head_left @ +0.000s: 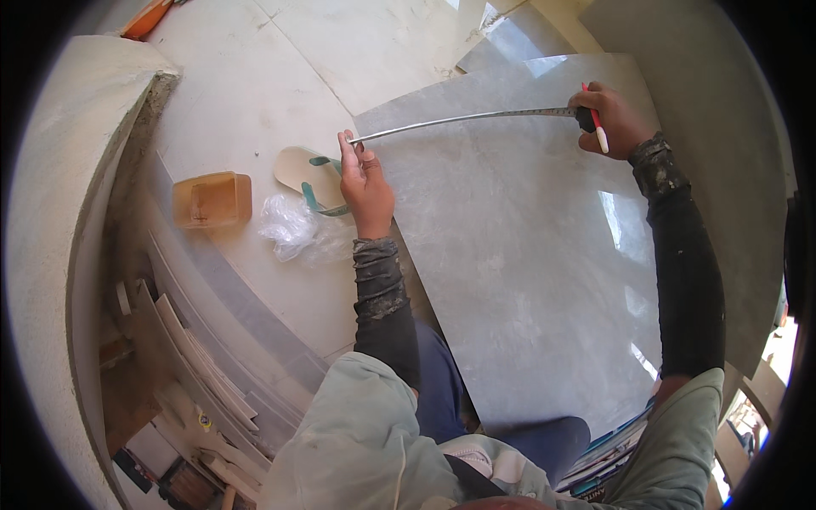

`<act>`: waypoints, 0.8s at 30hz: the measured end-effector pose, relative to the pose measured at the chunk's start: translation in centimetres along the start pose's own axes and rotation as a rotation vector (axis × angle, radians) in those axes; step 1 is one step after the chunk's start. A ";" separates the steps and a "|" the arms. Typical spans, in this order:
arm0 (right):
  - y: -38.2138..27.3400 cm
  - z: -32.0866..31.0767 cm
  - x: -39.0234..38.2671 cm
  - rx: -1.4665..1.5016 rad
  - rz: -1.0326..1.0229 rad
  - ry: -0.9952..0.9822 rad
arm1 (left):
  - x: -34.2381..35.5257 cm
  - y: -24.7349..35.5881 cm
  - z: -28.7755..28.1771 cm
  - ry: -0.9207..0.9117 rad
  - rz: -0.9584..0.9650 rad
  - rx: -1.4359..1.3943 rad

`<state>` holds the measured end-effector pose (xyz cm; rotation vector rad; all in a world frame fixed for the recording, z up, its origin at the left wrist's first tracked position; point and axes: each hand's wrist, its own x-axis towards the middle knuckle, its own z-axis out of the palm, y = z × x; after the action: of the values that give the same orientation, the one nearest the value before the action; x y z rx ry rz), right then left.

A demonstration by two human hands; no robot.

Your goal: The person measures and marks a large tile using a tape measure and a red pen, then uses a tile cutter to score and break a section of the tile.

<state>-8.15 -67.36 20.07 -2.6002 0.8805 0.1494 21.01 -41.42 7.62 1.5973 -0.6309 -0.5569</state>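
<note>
Item 1: grey slab (527, 255), lying flat before you, its far edge just beyond the tape. Likely heavy, stiff and brittle, smooth enough to slip; take it by opposite edges, sparing the corners. Pale, clouded grey, with window-bright reflections.

Item 2: tape measure (476, 117), drawn out above the slab near its far edge. Likely light; blade springy, apt to buckle, thin-edged. Best held by case and end tip. Silvery blade, gently bowed; dark case. Your left hand (368, 187) pinches the free end at its fingertips; your right hand (616, 121) is closed around the case.

Item 3: pen (595, 119), red and white, slim, probably very light; tucked in your right hand's fingers.
</note>
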 end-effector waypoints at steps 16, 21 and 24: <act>4.6 -0.7 5.7 -0.069 -0.153 0.327 | 1.5 0.1 0.2 -0.067 0.117 0.492; 12.9 -1.1 4.4 -0.286 -0.016 0.412 | 1.6 -0.2 0.5 -0.080 0.115 0.495; 17.8 0.2 4.4 -0.322 0.102 0.529 | 1.4 0.0 1.0 -0.074 0.110 0.497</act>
<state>-15.39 -82.67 13.05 -2.9499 1.2548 -0.4251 21.34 -43.08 7.51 1.9954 -0.9607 -0.3953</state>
